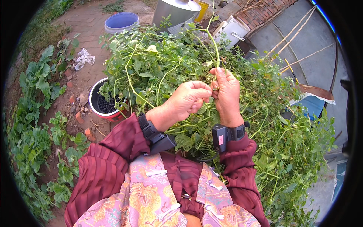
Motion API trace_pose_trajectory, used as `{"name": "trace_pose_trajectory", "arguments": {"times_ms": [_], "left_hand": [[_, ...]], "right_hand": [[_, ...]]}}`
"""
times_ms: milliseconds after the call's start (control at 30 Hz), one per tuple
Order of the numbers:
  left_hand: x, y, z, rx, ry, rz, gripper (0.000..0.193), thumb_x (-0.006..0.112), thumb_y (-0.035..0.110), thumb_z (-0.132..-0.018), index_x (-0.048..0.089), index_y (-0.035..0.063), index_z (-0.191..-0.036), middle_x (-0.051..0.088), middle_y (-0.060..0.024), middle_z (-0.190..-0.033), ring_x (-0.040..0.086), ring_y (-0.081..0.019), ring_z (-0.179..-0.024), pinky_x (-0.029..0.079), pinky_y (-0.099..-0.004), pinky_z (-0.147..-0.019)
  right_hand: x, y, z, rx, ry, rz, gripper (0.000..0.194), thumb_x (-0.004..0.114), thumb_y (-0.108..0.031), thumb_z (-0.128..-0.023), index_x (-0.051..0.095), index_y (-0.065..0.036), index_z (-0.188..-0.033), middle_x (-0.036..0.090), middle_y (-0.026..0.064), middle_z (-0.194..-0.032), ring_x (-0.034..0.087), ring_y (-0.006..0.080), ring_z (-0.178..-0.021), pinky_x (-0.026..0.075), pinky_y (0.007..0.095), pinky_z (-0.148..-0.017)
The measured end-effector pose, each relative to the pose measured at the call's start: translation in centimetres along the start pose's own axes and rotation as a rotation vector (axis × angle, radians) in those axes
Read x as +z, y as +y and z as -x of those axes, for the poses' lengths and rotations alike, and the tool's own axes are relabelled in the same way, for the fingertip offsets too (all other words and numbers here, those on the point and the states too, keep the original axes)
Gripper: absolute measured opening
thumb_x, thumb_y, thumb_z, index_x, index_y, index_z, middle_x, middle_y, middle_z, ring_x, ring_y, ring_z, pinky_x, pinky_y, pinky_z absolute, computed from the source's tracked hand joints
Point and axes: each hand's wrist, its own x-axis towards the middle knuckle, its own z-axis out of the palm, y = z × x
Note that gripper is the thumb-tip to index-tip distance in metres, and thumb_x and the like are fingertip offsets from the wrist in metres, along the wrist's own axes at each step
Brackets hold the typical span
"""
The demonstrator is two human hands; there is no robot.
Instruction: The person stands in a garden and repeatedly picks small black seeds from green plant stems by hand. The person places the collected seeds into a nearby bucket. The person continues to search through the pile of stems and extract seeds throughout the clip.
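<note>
A long green plant stem (214, 46) is pinched in my right hand (226, 92), between thumb and fingers, above the leafy bush. My left hand (187, 99) is closed beside it, its fingertips meeting the right fingers near a small berry cluster (216, 88); whether it pinches a berry cannot be seen. The bush (144, 59) spreads in front of and to the right of me, with small white flowers and dark berries. Left of the bush stands a red bucket (93, 106) with a pale rim, holding many small dark berries (107, 103).
Farther off stand a blue-lined white bucket (122, 22), a metal drum (174, 12), a yellow container (202, 10) and a white bucket (234, 31). Broken bricks (89, 134) and a clear plastic bag (84, 59) lie on the soil at left. Thin poles (295, 29) lean at right.
</note>
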Motion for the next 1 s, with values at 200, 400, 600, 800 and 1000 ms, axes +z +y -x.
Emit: {"name": "trace_pose_trajectory", "arguments": {"times_ms": [200,400,600,800,1000], "left_hand": [[1.0,-0.6,0.2,0.238,0.029,-0.176,0.019,0.067,0.010,-0.082,0.055,0.0053,-0.095,0.056,0.0017,-0.073,0.041,-0.0003,-0.048,0.029,-0.0153,-0.040],[1.0,-1.3,-0.4,0.406,0.037,-0.347,0.015,0.066,0.011,-0.083,0.055,0.0060,-0.092,0.056,0.0042,-0.073,0.042,0.0007,-0.053,0.028,-0.0152,-0.042],[0.1,-0.7,0.0,0.134,-0.013,-0.171,0.010,0.063,0.011,-0.085,0.056,0.0050,-0.088,0.054,0.0021,-0.066,0.040,-0.0015,-0.045,0.026,-0.0166,-0.038],[-1.4,0.7,0.4,-0.111,-0.142,0.149,0.013,0.045,0.010,-0.084,0.055,0.0035,-0.089,0.057,-0.0055,-0.069,0.034,-0.0068,-0.039,0.027,-0.0191,-0.034],[-1.5,2.7,0.3,0.143,0.028,0.039,0.018,0.048,0.019,-0.089,0.054,0.0029,-0.096,0.058,-0.0037,-0.074,0.037,-0.0049,-0.045,0.028,-0.0173,-0.037]], "right_hand": [[0.4,0.8,-0.3,-0.160,0.034,0.095,0.016,0.055,-0.018,-0.093,0.061,-0.003,-0.089,0.050,-0.0060,-0.064,0.038,0.0005,-0.050,0.031,0.0151,-0.045],[0.2,1.1,-0.2,-0.139,0.020,0.122,0.016,0.055,-0.017,-0.093,0.061,-0.003,-0.089,0.052,-0.0058,-0.067,0.039,-0.0005,-0.052,0.032,0.0150,-0.047],[0.0,1.0,-0.1,-0.139,-0.049,0.127,0.018,0.056,-0.021,-0.092,0.060,-0.003,-0.089,0.055,-0.0039,-0.073,0.039,0.0003,-0.052,0.032,0.0157,-0.047],[-0.5,0.6,0.5,-0.163,-0.095,0.370,0.018,0.056,-0.018,-0.092,0.058,-0.002,-0.082,0.051,-0.0046,-0.062,0.039,0.0029,-0.053,0.033,0.0196,-0.048],[-0.7,0.8,1.6,-0.377,-0.109,0.771,0.016,0.060,-0.013,-0.088,0.057,0.000,-0.079,0.050,0.0018,-0.057,0.040,0.0079,-0.052,0.034,0.0261,-0.046]]}}
